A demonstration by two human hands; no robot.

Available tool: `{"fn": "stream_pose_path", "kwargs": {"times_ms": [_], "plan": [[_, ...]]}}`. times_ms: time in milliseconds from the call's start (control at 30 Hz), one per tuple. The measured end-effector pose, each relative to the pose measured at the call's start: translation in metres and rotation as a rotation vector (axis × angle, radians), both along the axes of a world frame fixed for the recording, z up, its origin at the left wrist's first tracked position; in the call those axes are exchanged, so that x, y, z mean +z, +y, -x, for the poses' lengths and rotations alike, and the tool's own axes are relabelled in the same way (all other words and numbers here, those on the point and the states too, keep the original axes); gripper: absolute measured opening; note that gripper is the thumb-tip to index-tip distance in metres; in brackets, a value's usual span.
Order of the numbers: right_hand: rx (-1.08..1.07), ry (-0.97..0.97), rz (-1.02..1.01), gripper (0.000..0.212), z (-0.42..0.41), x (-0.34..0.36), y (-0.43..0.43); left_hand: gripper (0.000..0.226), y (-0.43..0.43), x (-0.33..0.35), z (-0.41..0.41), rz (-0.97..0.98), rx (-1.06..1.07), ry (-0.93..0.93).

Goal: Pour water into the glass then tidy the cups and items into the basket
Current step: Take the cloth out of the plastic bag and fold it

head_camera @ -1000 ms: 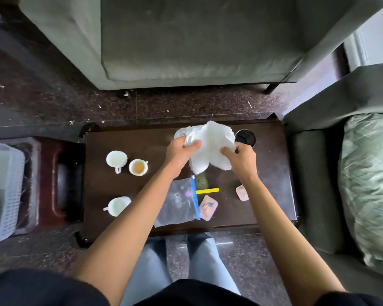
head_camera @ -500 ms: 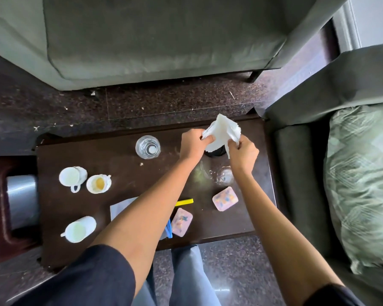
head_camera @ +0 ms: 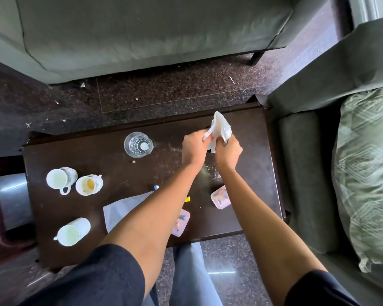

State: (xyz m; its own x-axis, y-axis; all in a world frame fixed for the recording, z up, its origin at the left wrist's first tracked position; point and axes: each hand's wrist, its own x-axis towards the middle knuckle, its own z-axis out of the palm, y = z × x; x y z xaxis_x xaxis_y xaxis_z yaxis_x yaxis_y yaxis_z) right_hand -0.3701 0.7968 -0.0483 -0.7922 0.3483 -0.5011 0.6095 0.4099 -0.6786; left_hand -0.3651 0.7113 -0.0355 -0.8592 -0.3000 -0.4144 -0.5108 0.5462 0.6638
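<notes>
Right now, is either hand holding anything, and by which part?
Yes, both hold the folded white tissue. The left hand pinches its lower left edge, the right hand grips its lower right edge; the top sticks up free.

The left forearm point(head_camera: 164, 206) hides most of the zip bag point(head_camera: 119, 208) and yellow strip point(head_camera: 187, 199).

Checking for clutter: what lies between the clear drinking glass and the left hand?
Nothing but bare, speckled dark wooden table between the clear drinking glass and the left hand, seen in the head view.
</notes>
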Motion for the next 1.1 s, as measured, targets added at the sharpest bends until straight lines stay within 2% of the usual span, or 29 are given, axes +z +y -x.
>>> {"fn": "stream_pose_path", "kwargs": {"times_ms": [200, 367, 500, 633, 800, 933, 1100], "plan": [[0.021, -0.035, 0.057, 0.022, 0.002, -0.005, -0.007, 0.02, 0.002, -0.011, -0.004, 0.117, -0.069, 0.084], [0.122, -0.143, 0.001, 0.03, 0.003, -0.006, -0.007, 0.025, 0.004, -0.02, -0.005, 0.071, -0.034, -0.059], [0.177, -0.06, -0.041, 0.029, 0.001, 0.002, -0.001, 0.026, 0.002, -0.018, -0.007, 0.068, -0.046, -0.078], [0.268, -0.074, -0.303, 0.016, -0.006, -0.003, 0.01, 0.024, -0.003, -0.018, -0.011, 0.207, -0.095, -0.069], [0.381, -0.12, -0.439, 0.022, -0.002, -0.007, 0.012, 0.02, -0.001, -0.025, -0.011, 0.266, -0.196, -0.105], [0.457, -0.142, -0.443, 0.023, 0.002, -0.014, 0.01, 0.016, 0.006, -0.033, -0.004, 0.283, -0.245, -0.164], [0.571, -0.196, -0.333, 0.019, 0.003, -0.022, 0.012, 0.017, 0.011, -0.039, 0.001, 0.247, -0.246, -0.245]]}}
